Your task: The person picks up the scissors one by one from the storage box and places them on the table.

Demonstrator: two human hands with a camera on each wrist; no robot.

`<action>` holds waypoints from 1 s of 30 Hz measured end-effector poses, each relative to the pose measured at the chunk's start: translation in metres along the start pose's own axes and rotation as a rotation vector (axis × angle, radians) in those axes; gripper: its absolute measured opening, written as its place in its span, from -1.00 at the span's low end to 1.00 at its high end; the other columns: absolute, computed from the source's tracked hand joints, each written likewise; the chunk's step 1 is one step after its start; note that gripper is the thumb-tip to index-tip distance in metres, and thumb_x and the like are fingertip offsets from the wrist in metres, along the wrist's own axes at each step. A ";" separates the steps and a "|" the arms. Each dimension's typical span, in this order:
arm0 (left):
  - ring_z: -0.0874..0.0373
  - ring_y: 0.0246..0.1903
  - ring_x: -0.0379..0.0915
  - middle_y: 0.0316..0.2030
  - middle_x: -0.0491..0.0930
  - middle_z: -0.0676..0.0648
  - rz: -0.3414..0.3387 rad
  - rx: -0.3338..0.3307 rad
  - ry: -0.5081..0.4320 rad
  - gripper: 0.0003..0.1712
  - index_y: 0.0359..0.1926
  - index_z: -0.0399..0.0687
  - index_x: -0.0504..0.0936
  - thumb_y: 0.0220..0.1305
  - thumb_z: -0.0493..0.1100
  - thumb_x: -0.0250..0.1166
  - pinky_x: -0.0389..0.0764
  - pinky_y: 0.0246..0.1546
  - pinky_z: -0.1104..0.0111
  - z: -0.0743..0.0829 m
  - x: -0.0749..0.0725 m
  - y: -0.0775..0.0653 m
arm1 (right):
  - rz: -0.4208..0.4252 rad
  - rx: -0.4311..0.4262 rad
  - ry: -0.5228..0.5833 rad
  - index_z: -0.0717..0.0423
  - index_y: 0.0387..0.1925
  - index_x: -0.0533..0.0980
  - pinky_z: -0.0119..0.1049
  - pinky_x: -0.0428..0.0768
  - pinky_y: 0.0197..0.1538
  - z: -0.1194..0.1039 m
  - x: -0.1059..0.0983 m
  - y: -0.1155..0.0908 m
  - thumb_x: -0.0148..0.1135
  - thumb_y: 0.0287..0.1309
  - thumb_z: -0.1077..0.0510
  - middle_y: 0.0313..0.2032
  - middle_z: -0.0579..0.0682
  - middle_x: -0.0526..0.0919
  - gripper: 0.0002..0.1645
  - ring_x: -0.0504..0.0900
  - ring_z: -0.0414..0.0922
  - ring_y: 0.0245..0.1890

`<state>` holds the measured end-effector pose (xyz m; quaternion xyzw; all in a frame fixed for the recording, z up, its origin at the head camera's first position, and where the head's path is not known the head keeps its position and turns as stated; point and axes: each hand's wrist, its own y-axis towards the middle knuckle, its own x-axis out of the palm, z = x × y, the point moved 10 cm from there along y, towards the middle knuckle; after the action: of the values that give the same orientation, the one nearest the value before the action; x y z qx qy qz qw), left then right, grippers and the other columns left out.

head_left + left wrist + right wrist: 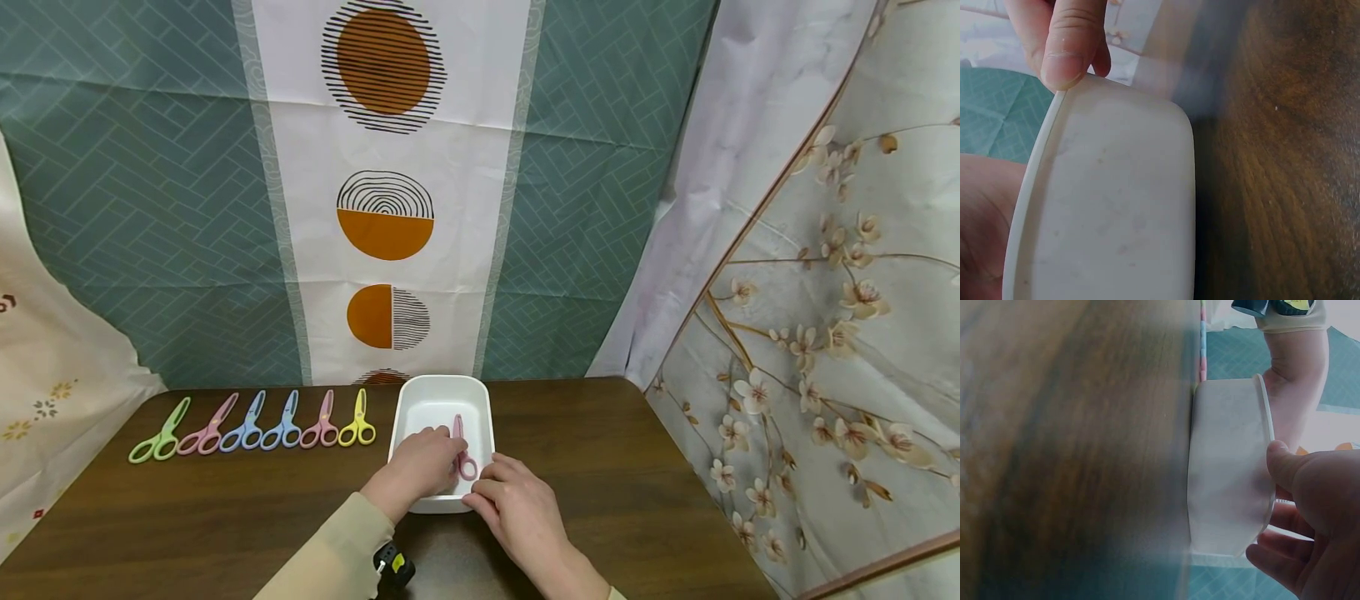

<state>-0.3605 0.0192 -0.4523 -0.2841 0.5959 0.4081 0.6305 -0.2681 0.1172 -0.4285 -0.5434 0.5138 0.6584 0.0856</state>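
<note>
Pink scissors [467, 467] lie in a white tray [402, 408], blades toward the far end. My left hand [423, 462] reaches over the tray's left wall, its fingers against the scissors' handle. One finger ring shows; the fingertips hide the rest, so a grip on it is unclear. At the near right corner my right hand [517, 500] holds the tray, thumb on the rim and fingers curled along the outer side. The right wrist view shows this right hand [1316, 512] beside the tray wall [1229, 469]. In the left wrist view, the right thumb [1066, 62] presses the rim.
Left of the tray stands a row of several scissors: green [167, 433], pink, blue and, nearest the tray, yellow [358, 425]. All lie on a dark wooden table [615, 483]. A patterned cloth [600, 208] hangs behind the table, with flowered fabric [825, 350] at the right.
</note>
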 end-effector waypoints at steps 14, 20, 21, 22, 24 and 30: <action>-0.05 -0.41 0.49 -0.41 0.57 -0.09 0.029 -0.026 -0.037 -0.88 -0.16 -0.04 0.75 0.33 -0.24 0.53 0.61 -0.22 0.02 -0.003 0.000 0.001 | -0.017 0.011 0.004 -0.16 -0.30 0.85 -0.12 0.74 0.20 0.000 0.001 0.000 0.60 0.31 -0.04 -0.16 -0.20 0.79 -0.90 0.72 0.00 0.25; -0.06 -0.40 0.49 -0.41 0.53 -0.11 0.026 -0.062 -0.013 -0.88 -0.16 -0.05 0.74 0.37 -0.19 0.52 0.61 -0.21 0.02 -0.006 0.001 0.002 | -0.013 0.011 0.001 -0.17 -0.37 0.82 -0.11 0.74 0.20 0.000 0.001 0.000 0.60 0.31 -0.04 -0.18 -0.20 0.78 -0.86 0.72 0.00 0.24; -0.06 -0.40 0.49 -0.41 0.54 -0.11 0.023 -0.066 -0.010 -0.87 -0.16 -0.06 0.74 0.36 -0.17 0.53 0.61 -0.20 0.03 -0.006 0.002 0.002 | -0.014 0.012 0.001 -0.17 -0.37 0.82 -0.11 0.74 0.21 0.000 0.001 0.000 0.60 0.31 -0.04 -0.17 -0.20 0.78 -0.86 0.72 0.00 0.24; -0.05 -0.40 0.49 -0.41 0.54 -0.10 0.019 -0.070 -0.005 -0.86 -0.18 -0.05 0.73 0.36 -0.16 0.54 0.62 -0.19 0.04 -0.007 0.002 0.002 | -0.016 0.014 0.002 -0.17 -0.37 0.82 -0.11 0.74 0.21 0.000 0.001 0.000 0.60 0.31 -0.05 -0.17 -0.20 0.78 -0.86 0.72 0.00 0.24; -0.04 -0.40 0.49 -0.40 0.55 -0.10 0.017 -0.071 0.007 -0.84 -0.21 -0.05 0.73 0.33 -0.15 0.56 0.63 -0.19 0.05 -0.007 0.002 0.002 | -0.019 0.016 0.003 -0.17 -0.36 0.82 -0.11 0.74 0.21 0.000 0.001 0.000 0.60 0.31 -0.05 -0.17 -0.21 0.78 -0.86 0.72 -0.01 0.24; -0.07 -0.41 0.53 -0.42 0.54 -0.12 0.038 -0.059 0.063 -0.78 -0.28 -0.15 0.68 0.29 -0.16 0.57 0.65 -0.16 0.04 -0.005 -0.001 0.001 | -0.019 0.019 -0.002 -0.18 -0.38 0.80 -0.11 0.74 0.20 0.001 0.002 0.000 0.60 0.31 -0.06 -0.18 -0.21 0.77 -0.85 0.72 -0.01 0.25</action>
<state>-0.3640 0.0155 -0.4522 -0.3038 0.6085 0.4284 0.5949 -0.2692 0.1175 -0.4302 -0.5468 0.5146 0.6532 0.0974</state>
